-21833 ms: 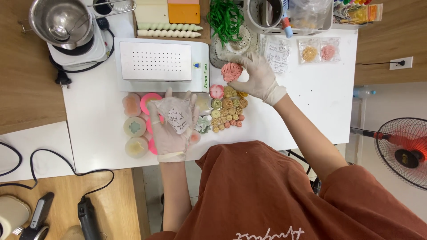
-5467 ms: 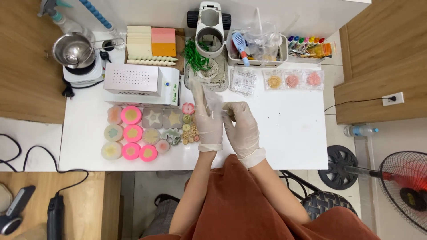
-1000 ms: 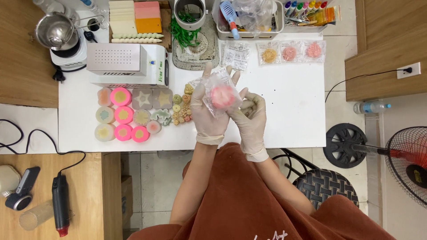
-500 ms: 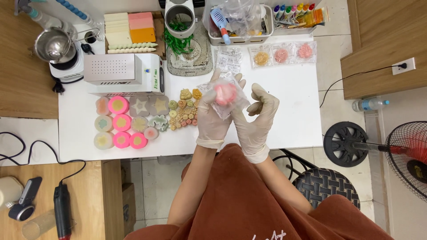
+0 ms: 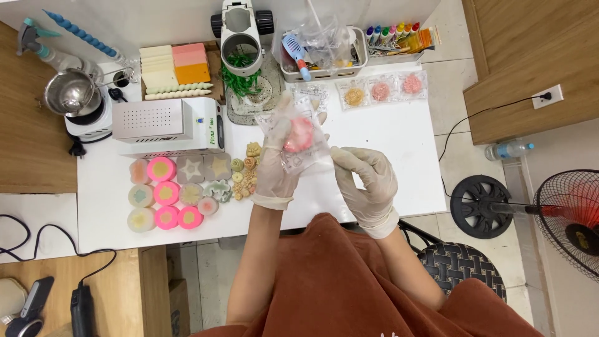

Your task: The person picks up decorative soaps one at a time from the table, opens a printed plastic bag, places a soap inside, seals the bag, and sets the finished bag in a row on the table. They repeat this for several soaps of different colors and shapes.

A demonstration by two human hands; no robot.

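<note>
My left hand [image 5: 274, 163], in a pale glove, holds up a clear plastic bag [image 5: 298, 138] with a pink flower-shaped piece [image 5: 299, 134] inside it, above the white table [image 5: 380, 131]. My right hand [image 5: 368, 178], also gloved, hovers just right of the bag with fingers curled and nothing in it; whether a fingertip touches the bag's corner I cannot tell. Small beige and green flower-shaped pieces [image 5: 245, 175] lie on the table just left of my left wrist.
Round pink and pastel moulds [image 5: 163, 193] sit at the left. Behind them stands a white box-shaped machine [image 5: 167, 125]. Farther back are stacked colour blocks [image 5: 171, 65], a metal pot [image 5: 73, 93], a white tray of tools [image 5: 324, 53] and bagged pieces [image 5: 380, 90]. A fan [image 5: 571, 218] stands on the floor at right.
My left hand has lifted the bag with the pink piece slightly away from me. My right hand has let go of it and dropped back to the right.
</note>
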